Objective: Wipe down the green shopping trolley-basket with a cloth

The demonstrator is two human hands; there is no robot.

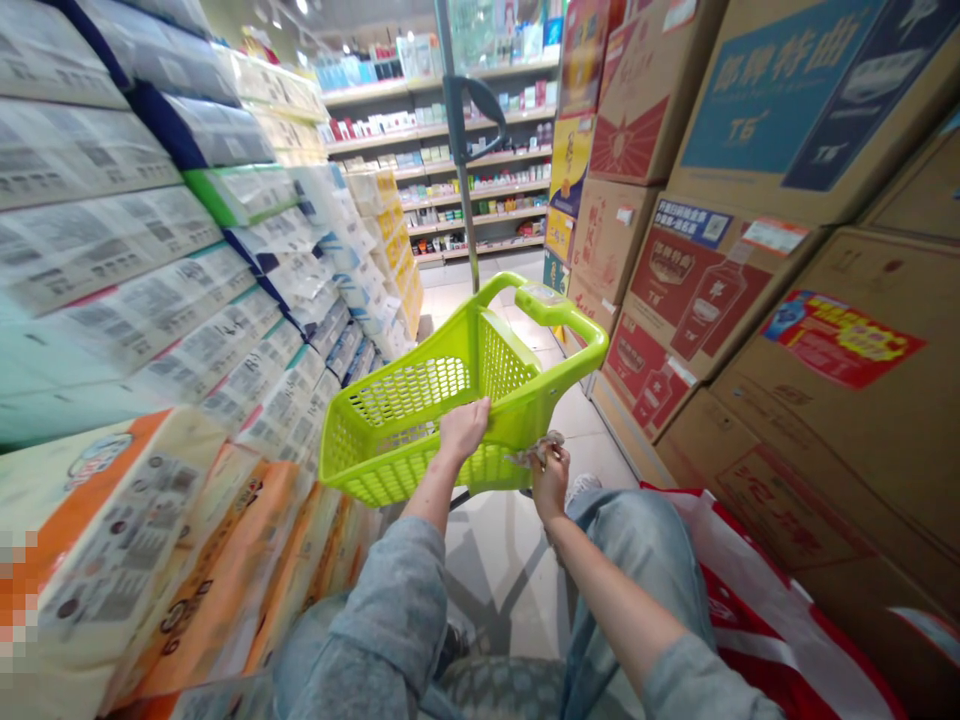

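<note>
Left sleeve and right sleeve, both of grey-blue cloth, lie nearest the camera, above pale denim jeans. Large printed cardboard cartons form a tall stack along the right of the aisle, and wrapped multipack tissue bales form an opposing stack along the left, with orange-banded packs closest to the person. Retail shelving closes the far end of the aisle, stocked with small boxed goods. A red-and-white woven bag lies against the lower right cartons. A metal upright with a dark bracket stands beyond the work area. A lime-green plastic basket with a perforated wall hangs in front of the person, clear of the tiled floor, and tilts away from the legs. Left hand: closed, fingers hooked over the near rim of the basket, which places the load directly under the palm for a stable carry. Right hand: closed around a crumpled patterned scrap, just beside the basket's near rim; whether this hand also bears on the basket cannot be determined. Keep the wrist straight and the rim seated across the fingers to limit swing.
</note>
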